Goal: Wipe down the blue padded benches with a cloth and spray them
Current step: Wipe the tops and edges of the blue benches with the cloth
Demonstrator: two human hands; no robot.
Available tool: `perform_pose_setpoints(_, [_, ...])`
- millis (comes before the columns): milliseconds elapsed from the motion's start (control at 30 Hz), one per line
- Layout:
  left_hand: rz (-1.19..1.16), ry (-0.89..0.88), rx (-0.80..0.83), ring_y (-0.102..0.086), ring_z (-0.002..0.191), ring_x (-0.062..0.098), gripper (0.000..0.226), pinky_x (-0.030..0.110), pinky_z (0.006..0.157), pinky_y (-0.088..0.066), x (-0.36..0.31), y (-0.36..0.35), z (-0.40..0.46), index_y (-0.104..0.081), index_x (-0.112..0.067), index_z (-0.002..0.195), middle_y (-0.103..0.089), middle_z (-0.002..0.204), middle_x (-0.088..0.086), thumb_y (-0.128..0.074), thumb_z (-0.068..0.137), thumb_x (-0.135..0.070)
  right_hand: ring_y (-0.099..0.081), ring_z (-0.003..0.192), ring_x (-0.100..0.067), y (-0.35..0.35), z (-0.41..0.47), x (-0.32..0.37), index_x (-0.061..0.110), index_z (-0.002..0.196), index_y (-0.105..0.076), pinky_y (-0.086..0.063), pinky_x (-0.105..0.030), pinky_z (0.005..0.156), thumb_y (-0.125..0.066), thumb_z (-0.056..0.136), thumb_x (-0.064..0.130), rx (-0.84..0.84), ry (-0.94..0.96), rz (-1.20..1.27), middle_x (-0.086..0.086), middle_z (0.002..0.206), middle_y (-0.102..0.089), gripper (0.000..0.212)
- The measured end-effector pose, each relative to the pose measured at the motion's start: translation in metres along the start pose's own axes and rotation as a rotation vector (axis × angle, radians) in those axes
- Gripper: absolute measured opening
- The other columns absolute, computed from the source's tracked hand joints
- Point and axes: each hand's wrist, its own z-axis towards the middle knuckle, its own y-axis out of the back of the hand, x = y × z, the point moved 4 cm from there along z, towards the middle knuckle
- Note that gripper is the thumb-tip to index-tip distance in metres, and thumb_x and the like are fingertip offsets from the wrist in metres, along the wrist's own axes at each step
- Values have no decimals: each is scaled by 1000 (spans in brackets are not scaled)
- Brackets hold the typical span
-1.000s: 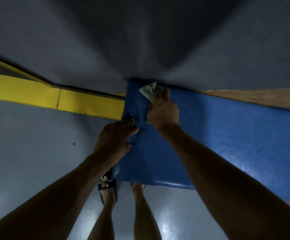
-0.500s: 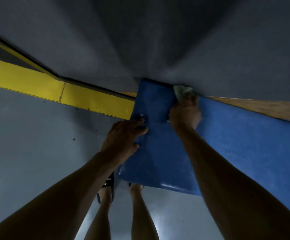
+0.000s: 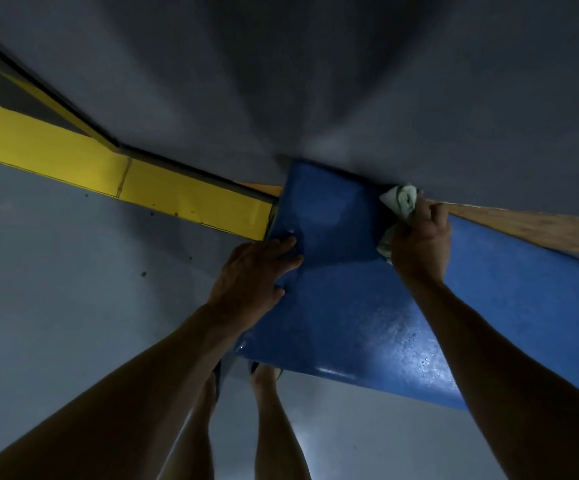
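The blue padded bench (image 3: 357,306) runs from the centre to the right edge, its surface glossy and wet-looking near the front. My right hand (image 3: 421,242) is closed on a crumpled pale green cloth (image 3: 402,202), pressing it on the bench's back edge where the pad meets the grey wall. At the bench's left end my left hand (image 3: 253,271) lies flat with fingers spread, pushing into the padding. No spray bottle is in view.
A grey wall (image 3: 315,81) rises right behind the bench. A bare wooden strip (image 3: 523,226) shows behind the pad on the right. A yellow painted ledge (image 3: 108,181) extends to the left. Below are my legs (image 3: 274,420) and the grey floor (image 3: 56,289).
My right hand has slid the cloth to the right along the bench's back edge. My left hand has stayed pressed on the left end.
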Motion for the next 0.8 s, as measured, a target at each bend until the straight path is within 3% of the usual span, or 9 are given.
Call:
perform_pose_setpoints(133, [-64, -21, -42, -43, 138, 25, 67, 48, 110, -37, 3, -2, -5, -56, -24, 136, -41, 154, 0, -79, 73, -20, -52, 115, -31, -8, -14, 38, 20, 141, -47, -47, -38, 85, -56, 91, 21, -37, 83, 99, -8, 131, -53, 51])
perform_pose_setpoints(267, [-102, -29, -83, -43, 138, 23, 66, 45, 110, -37, 6, -3, -9, -55, -26, 137, -41, 154, -1, -77, 75, -18, -59, 108, -30, -21, -16, 76, 21, 129, -61, -50, -39, 81, -60, 91, 23, -21, 219, 48, -5, 121, -64, 38])
perform_pose_setpoints(400, [-176, -63, -126, -48, 135, 22, 65, 46, 105, -44, 11, -1, -16, -56, -24, 136, -46, 151, 1, -80, 76, -18, -59, 108, -32, -32, 9, 122, 24, 120, -66, -46, -38, 84, -59, 88, 24, 1, 190, -39, -5, 116, -67, 33])
perform_pose_setpoints(533, [-209, 12, -223, -58, 124, 22, 57, 42, 96, -53, 25, 7, -24, -59, -24, 132, -53, 144, 1, -79, 79, -22, -56, 106, -31, -42, 8, 140, 20, 118, -67, -46, -37, 83, -61, 88, 20, -25, 188, -87, -6, 116, -65, 31])
perform_pose_setpoints(667, [-238, 66, -260, -63, 117, 21, 47, 30, 93, -48, 31, 12, -33, -64, -22, 127, -58, 139, 0, -77, 82, -21, -52, 101, -31, -48, -30, 137, 19, 121, -65, -47, -33, 77, -64, 80, 9, 31, 564, -46, -7, 115, -59, 42])
perform_pose_setpoints(733, [-244, 93, -237, -62, 118, 18, 43, 29, 94, -49, 33, 12, -40, -64, -25, 127, -58, 139, -4, -73, 85, -24, -50, 99, -30, -52, -56, 135, 19, 119, -66, -47, -35, 74, -65, 79, 8, 101, 814, -122, -6, 112, -60, 41])
perform_pose_setpoints(800, [-264, 104, -213, -63, 114, 15, 38, 31, 93, -53, 34, 11, -49, -64, -26, 126, -61, 135, -8, -70, 88, -25, -51, 96, -30, -53, -48, 136, 18, 116, -67, -49, -37, 70, -68, 76, 7, 112, 932, -208, -5, 109, -61, 42])
